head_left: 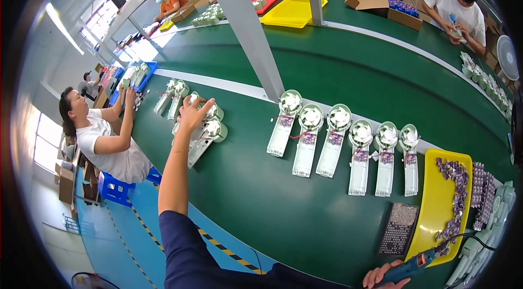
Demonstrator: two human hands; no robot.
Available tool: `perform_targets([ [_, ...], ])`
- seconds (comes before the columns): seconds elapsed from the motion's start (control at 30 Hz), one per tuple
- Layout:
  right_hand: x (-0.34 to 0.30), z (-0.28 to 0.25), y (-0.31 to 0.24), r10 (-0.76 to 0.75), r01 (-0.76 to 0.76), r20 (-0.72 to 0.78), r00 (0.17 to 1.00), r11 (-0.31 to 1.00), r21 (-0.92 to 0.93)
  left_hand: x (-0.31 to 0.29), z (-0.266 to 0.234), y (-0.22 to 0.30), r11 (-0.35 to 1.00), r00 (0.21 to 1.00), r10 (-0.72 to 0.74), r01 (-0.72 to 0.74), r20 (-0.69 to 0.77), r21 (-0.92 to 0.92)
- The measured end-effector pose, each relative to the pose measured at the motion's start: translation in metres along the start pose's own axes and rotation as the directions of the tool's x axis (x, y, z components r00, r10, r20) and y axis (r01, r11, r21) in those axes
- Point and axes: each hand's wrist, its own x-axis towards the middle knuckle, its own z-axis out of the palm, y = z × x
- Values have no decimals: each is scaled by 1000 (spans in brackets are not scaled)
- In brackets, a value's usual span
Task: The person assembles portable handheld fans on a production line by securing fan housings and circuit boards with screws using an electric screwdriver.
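My left hand (193, 116) reaches out over a cluster of pale green handheld fan housings, its thumb and fingers spread apart. The fingers are above or touching a fan housing (216, 130) with a white impeller; its neighbours are partly hidden by the hand. At the lower right, my right hand (385, 275) is wrapped around a teal electric screwdriver (409, 268) with a black cord. Several more open fan housings (339, 120) lie in a row across the bench, each with a purple circuit board and a red wire.
A yellow tray (422, 218) of circuit boards sits at right, beside a dark screw plate (399, 230). Pale green shells (490, 229) are stacked past it. A grey post (245, 27) rises from the green bench (239, 196). A co-worker (109, 136) works at left, another (457, 8) far right.
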Motion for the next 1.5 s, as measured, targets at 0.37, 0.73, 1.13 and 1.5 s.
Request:
perform_targets([
  [0.37,5,-11,8,-110,107,87,990,994,37,-186,11,57,992,987,122,-123,-102,0],
  [0.73,3,-10,5,-121,104,77,990,976,194,-302,36,128,851,809,464,-521,-360,-74],
  [1.13,71,-31,-172,-391,56,-92,916,351,-935,-355,-4,118,516,512,852,-788,107,-335],
  [1.5,84,-68,-166,-260,-28,64,963,-333,-943,-416,26,175,439,495,869,-763,6,-474],
])
